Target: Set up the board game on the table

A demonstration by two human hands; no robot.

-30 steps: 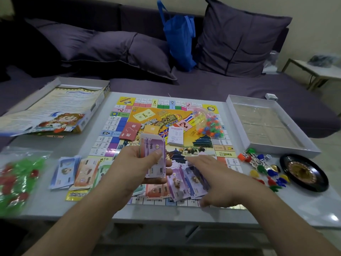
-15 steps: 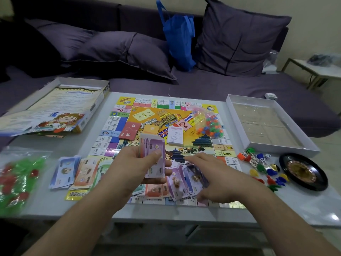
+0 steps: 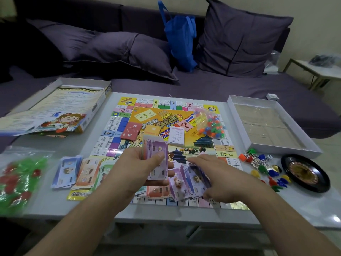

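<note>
The colourful game board (image 3: 166,115) lies flat in the middle of the white table (image 3: 55,206). My left hand (image 3: 136,169) holds an upright stack of purple play-money notes (image 3: 156,157) over the board's near edge, thumb across the front. My right hand (image 3: 217,178) lies palm down on a loose spread of purple notes (image 3: 184,183) on the board, fingers fairly straight and touching them. Sorted money piles (image 3: 77,170) rest at the board's left. A bag of coloured pieces (image 3: 210,124), a red card deck (image 3: 130,133) and a white card deck (image 3: 177,134) sit on the board.
The box lid with a rules sheet (image 3: 55,108) lies at back left, the open white box base (image 3: 265,124) at right. Loose pawns and dice (image 3: 263,167) and a black roulette wheel (image 3: 304,172) are at near right. A bag of green and red houses (image 3: 16,180) is at left.
My right hand has slid slightly left and back across the loose purple notes. My left hand and its stack have stayed in place.
</note>
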